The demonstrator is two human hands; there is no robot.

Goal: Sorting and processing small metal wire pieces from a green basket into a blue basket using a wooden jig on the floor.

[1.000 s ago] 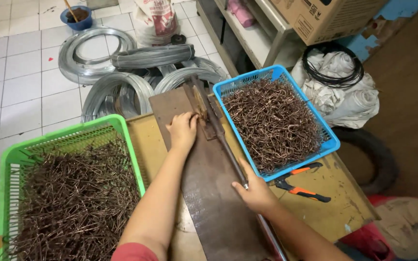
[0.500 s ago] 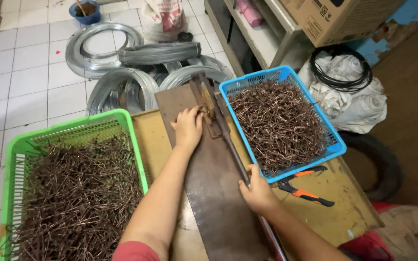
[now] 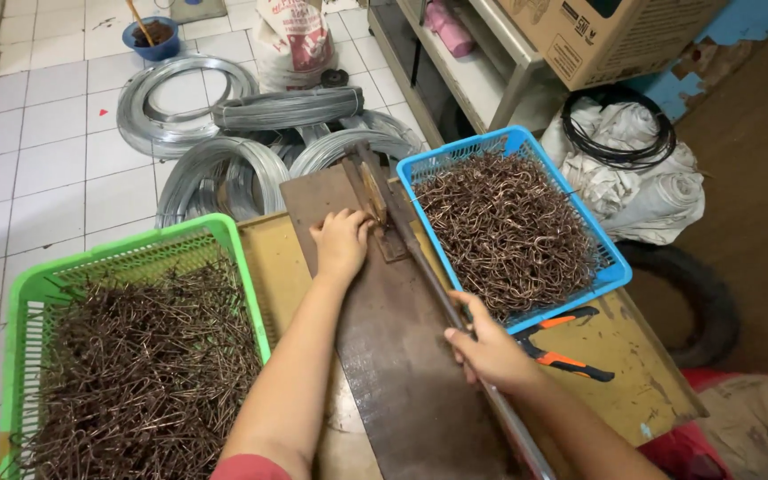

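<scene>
A long metal lever bar (image 3: pixel 426 267) runs from a pivot block (image 3: pixel 372 188) down a dark steel plate (image 3: pixel 393 356) on the bench. My right hand (image 3: pixel 491 348) is wrapped around the bar near its lower part. At the pivot end of the plate, my left hand (image 3: pixel 341 242) rests with curled fingers pressed against the block; whatever lies under the fingers is hidden. A green basket (image 3: pixel 24 302) of straight brown wire pieces sits to the left. A blue basket (image 3: pixel 611 267) of bent brown wire hooks sits to the right.
Orange-handled pliers (image 3: pixel 562 356) lie on the yellow bench beside the blue basket. Coils of grey wire (image 3: pixel 224 169) lie on the tiled floor beyond the bench. A blue bowl (image 3: pixel 155 37), a sack, shelving with a cardboard box (image 3: pixel 606 36) and white bags with black cable stand behind.
My right hand has closed around the lever bar and shifted slightly along it. My left hand stays at the pivot block. The camera view has moved a little.
</scene>
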